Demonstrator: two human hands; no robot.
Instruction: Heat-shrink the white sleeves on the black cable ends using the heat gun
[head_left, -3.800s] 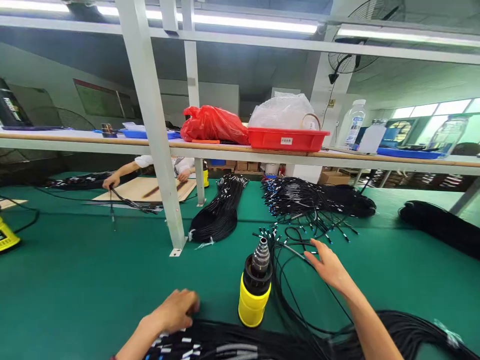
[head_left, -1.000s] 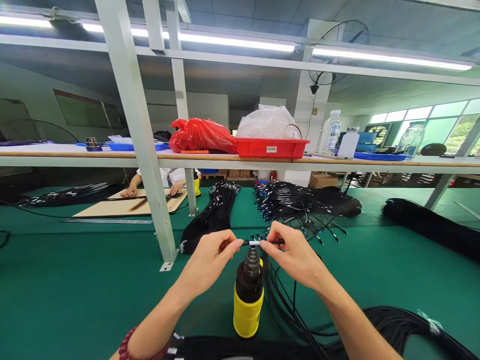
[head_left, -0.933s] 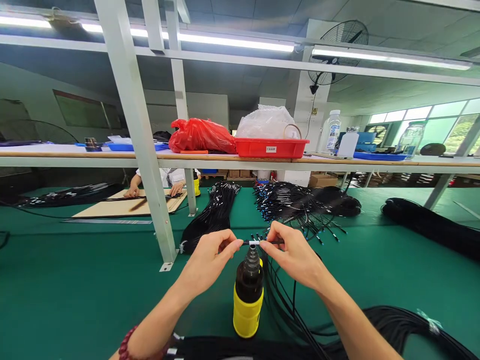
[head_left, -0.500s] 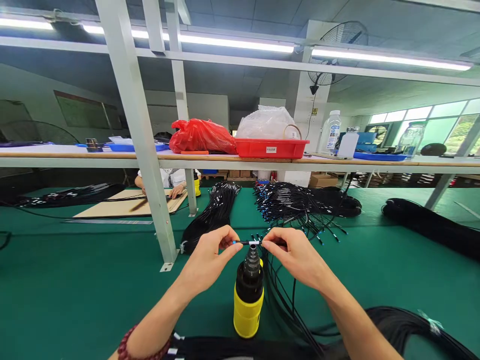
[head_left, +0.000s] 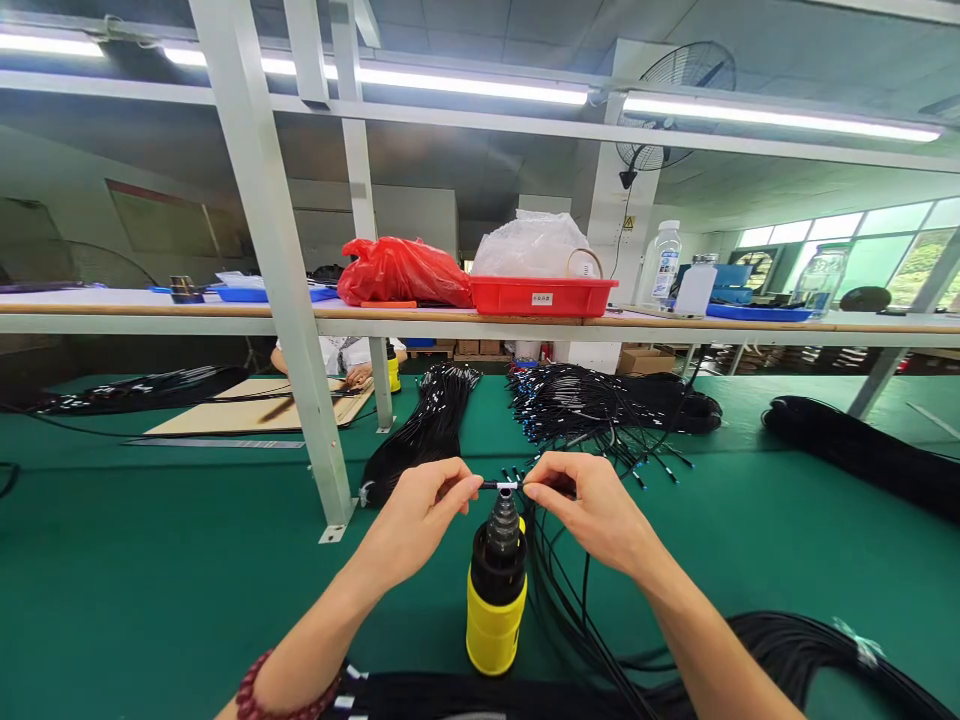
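Between my two hands a thin black cable (head_left: 490, 485) with a white sleeve (head_left: 508, 486) is stretched level. My left hand (head_left: 422, 513) pinches its left end, and my right hand (head_left: 592, 507) pinches it just right of the sleeve. Directly under the sleeve stands an upright yellow and black tool (head_left: 496, 610), its ribbed dark nozzle (head_left: 503, 522) pointing up at the cable. More black cables (head_left: 559, 590) run down from near my right hand toward the front of the green table (head_left: 187, 590).
Cable bundles lie behind my hands (head_left: 427, 430), (head_left: 600, 400), at the far right (head_left: 847, 440) and at the front right (head_left: 795, 650). A white post (head_left: 300, 300) stands left. A shelf (head_left: 420, 325) holds a red tray (head_left: 544, 297). Across the table, a person's hand (head_left: 359, 376) shows.
My left fingers have shifted slightly on the cable end, and its blue tip is now hidden. The person's hand across the table has moved slightly. The yellow tool stays in place.
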